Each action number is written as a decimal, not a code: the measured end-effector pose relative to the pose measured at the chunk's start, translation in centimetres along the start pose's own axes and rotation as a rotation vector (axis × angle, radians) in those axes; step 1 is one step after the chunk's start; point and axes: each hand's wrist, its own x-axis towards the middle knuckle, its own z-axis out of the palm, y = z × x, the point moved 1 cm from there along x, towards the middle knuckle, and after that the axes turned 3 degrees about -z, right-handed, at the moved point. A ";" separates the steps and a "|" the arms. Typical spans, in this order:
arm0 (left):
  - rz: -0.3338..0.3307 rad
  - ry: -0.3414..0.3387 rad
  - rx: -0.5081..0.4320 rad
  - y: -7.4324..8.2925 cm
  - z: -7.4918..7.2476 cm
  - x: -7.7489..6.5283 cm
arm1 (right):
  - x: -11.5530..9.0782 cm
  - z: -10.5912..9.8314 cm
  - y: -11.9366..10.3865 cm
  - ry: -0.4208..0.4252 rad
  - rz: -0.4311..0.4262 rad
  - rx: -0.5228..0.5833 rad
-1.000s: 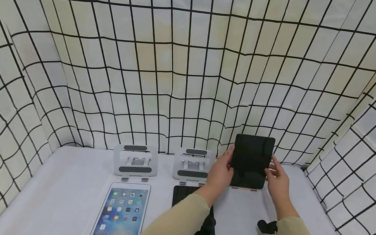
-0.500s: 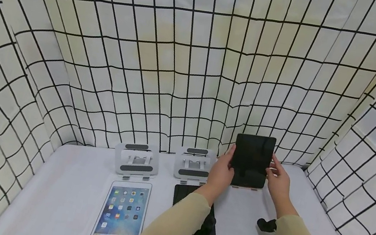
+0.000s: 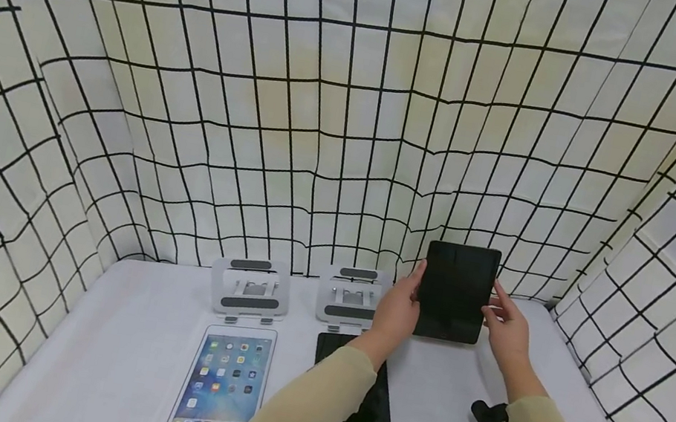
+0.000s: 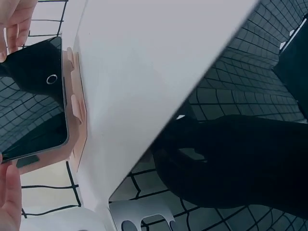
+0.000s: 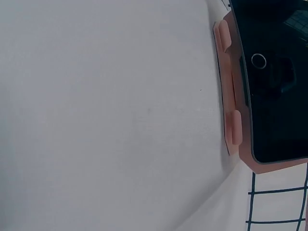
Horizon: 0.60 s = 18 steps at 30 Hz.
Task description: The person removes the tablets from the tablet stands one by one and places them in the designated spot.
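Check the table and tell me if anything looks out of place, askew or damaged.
Nothing looks damaged or spilled. The dark tablet stands upright on a pink stand, with the left hand and right hand at its sides. Two silver stands are bare while a lit white tablet and a black tablet lie flat before them.

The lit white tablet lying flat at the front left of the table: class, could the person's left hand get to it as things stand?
Probably yes, but not at once. The left hand grips the dark tablet on its pink stand. The white tablet lies uncovered beside that forearm, nothing between.
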 end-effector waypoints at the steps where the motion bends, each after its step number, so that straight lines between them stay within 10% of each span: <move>1: -0.004 -0.004 -0.002 0.0 -0.1 -0.1 | -0.1 -0.1 -0.1 -0.012 0.003 -0.006; 18: -0.012 -0.023 -0.099 -1.2 -1.3 -2.1 | -2.4 -1.2 -1.1 -0.136 -0.038 -0.067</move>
